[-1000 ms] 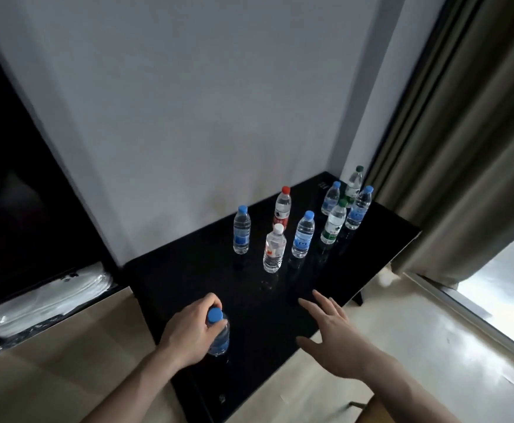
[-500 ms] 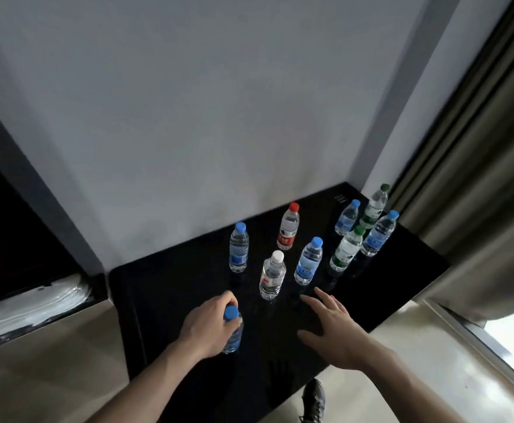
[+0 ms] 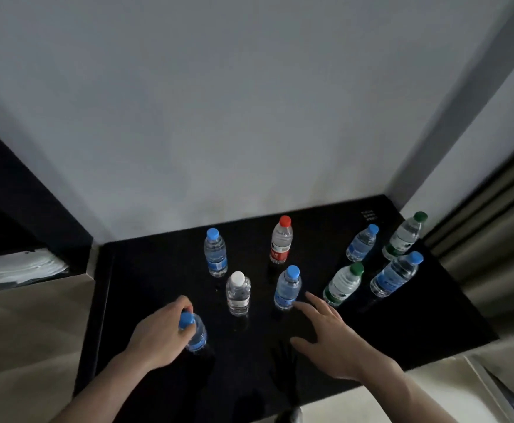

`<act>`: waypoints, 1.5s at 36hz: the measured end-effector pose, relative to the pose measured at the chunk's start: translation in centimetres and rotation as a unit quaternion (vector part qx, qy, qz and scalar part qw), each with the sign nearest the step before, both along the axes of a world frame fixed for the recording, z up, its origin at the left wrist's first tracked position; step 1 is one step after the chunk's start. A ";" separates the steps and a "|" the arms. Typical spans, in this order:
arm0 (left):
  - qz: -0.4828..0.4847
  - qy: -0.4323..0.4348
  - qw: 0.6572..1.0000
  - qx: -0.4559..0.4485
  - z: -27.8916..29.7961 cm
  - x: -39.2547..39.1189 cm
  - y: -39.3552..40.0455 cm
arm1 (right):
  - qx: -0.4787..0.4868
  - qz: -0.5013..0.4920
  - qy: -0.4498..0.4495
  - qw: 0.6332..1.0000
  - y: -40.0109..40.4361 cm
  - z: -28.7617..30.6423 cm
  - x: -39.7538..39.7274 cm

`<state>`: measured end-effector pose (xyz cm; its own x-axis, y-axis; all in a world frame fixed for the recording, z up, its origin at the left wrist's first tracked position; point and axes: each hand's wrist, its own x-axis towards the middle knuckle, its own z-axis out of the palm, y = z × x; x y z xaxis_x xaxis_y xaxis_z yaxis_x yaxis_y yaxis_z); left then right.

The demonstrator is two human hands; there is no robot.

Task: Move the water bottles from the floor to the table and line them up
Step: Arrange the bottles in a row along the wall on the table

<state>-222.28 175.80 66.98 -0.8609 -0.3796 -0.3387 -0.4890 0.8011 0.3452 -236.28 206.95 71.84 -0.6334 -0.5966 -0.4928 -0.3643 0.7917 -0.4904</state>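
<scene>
Now left hand (image 3: 158,337) grips upright blue-capped bottle (image 3: 196,332), cap up.

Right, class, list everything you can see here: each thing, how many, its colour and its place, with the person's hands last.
Blue-capped bottles: five; one held front left, one back left, one centre, two at right.
Green-capped bottles: two, right side.
Red-capped bottle: one, back centre.
White-capped bottle: one, centre left.
Table: one, black, against the wall.
Wall: grey-white, behind.
Curtain: beige, far right.
Left hand: grips the front-left bottle near its cap.
Right hand: fingers spread above the table.
</scene>
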 end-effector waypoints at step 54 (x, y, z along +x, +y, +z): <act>-0.048 -0.059 0.997 0.007 -1.1 -45.6 32.8 | -0.009 -0.065 0.097 0.993 23.8 -3.4 -42.5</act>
